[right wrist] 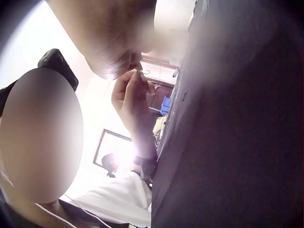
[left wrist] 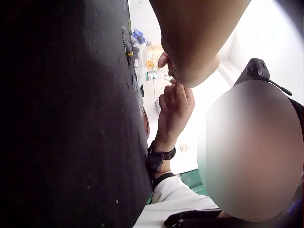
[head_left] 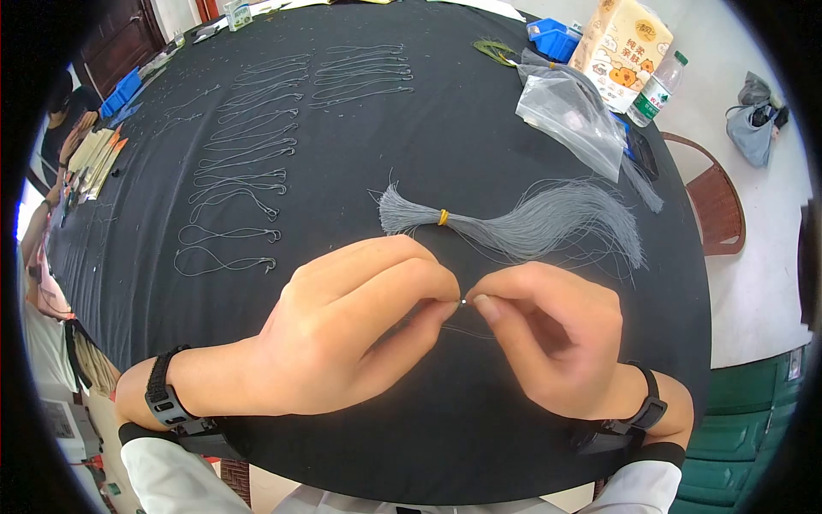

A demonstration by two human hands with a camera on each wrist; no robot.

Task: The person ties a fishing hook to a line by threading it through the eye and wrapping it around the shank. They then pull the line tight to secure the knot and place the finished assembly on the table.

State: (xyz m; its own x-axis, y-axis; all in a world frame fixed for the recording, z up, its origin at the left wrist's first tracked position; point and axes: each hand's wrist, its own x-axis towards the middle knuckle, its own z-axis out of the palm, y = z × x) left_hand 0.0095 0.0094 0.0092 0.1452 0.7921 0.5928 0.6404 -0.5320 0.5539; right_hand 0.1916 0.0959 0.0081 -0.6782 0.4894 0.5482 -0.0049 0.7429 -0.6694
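Both hands meet fingertip to fingertip over the near part of the black-covered table. My left hand (head_left: 360, 330) pinches thumb against forefinger on a small fishing hook, its shiny bit (head_left: 463, 301) showing between the fingertips. Facing it, my right hand (head_left: 556, 334) pinches grey line close against that bit. A curved hook (left wrist: 167, 77) juts out beside the joined fingertips in the left wrist view. Below the hands a thin line (head_left: 469, 332) runs across the cloth. Just beyond them lies a bundle of grey line (head_left: 531, 224), tied with a yellow band (head_left: 443, 218).
Several looped lines with hooks (head_left: 227, 259) lie in rows at the left and farther back (head_left: 360, 90). At the back right are a plastic bag (head_left: 569, 120), a tissue pack (head_left: 621, 51), a water bottle (head_left: 658, 90) and a blue bin (head_left: 552, 38). Another person sits at the far left.
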